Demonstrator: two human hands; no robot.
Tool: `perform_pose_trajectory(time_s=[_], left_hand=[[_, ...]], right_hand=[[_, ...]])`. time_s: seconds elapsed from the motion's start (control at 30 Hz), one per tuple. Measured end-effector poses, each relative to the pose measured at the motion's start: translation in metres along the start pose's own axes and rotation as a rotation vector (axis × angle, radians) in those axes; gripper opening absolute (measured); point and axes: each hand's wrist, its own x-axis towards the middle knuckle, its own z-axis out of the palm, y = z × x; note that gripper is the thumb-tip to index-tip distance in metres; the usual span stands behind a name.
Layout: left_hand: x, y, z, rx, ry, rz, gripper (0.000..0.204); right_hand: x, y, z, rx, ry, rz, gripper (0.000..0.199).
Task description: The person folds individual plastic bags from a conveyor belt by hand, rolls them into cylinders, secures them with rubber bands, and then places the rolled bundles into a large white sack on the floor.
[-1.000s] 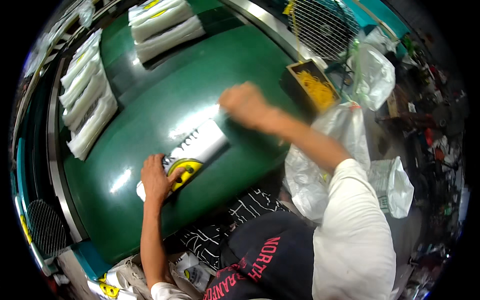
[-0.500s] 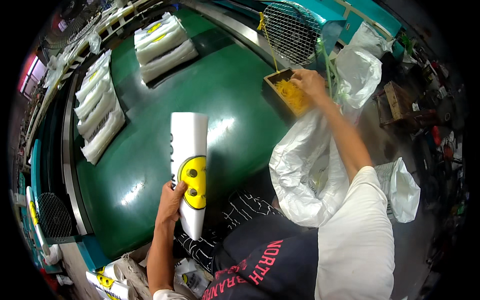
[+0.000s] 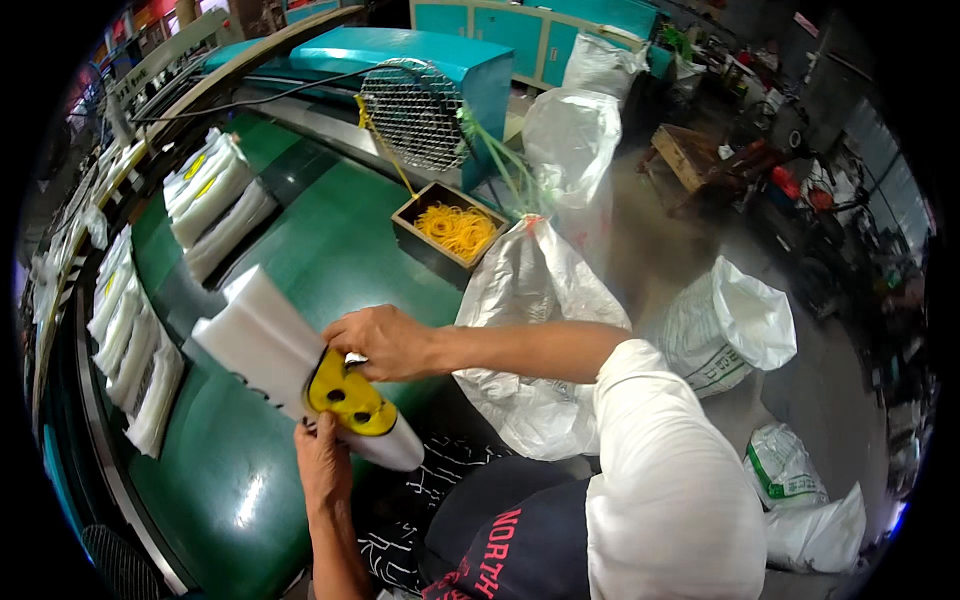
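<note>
A folded bundle of white plastic bags (image 3: pixel 270 325) with a yellow smiley print is held at a slant over the green belt (image 3: pixel 350 240). My left hand (image 3: pixel 325 465) is closed round its lower left side, the thumb lying on top. My right hand (image 3: pixel 378 342) is closed at the opposite edge, its fingers curled against the bundle near the yellow print. Whether a rubber band is in those fingers cannot be made out. Beyond the hands stands a small open box (image 3: pixel 412 212) of yellow rubber bands (image 3: pixel 455 232).
Stacked bag bundles (image 3: pixel 215 200) and another row of bundles (image 3: pixel 135 350) lie on the belt's left. A caged fan (image 3: pixel 415 115) stands behind the box. A large white sack (image 3: pixel 530 370) adjoins the belt at right, with another open sack (image 3: pixel 725 330) on the floor.
My right hand has come from the rubber-band box to the bundle. The bundle has tilted with its top to the left. The whole view has swung to the right.
</note>
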Motion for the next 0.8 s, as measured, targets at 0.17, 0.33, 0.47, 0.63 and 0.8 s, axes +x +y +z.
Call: perform_pose_trajectory(time_s=[0.17,0.33,0.47,0.63,0.8], left_hand=[[-0.028,0.014,-0.047,-0.353,-0.192,0.163,0.048],[-0.089,0.026,-0.150,0.615,-0.039,0.076,0.036],[-0.159,0.015,-0.199,0.550,0.207,-0.015,0.035],[-0.331,0.060,-0.260,0.215,0.880,0.128,0.028],[-0.556,0.020,-0.402,0.678,1.442,-0.004,0.043]], right_hand=[[0.032,-0.011,0.032,1.673,-0.351,0.429,0.008],[0.047,-0.049,0.037,1.366,-0.610,0.414,0.056],[0.043,-0.088,0.082,0.873,-0.978,-0.028,0.038],[0.070,-0.142,0.165,0.590,-0.652,-0.208,0.052],[0.131,-0.089,0.212,0.342,-0.783,-0.223,0.045]])
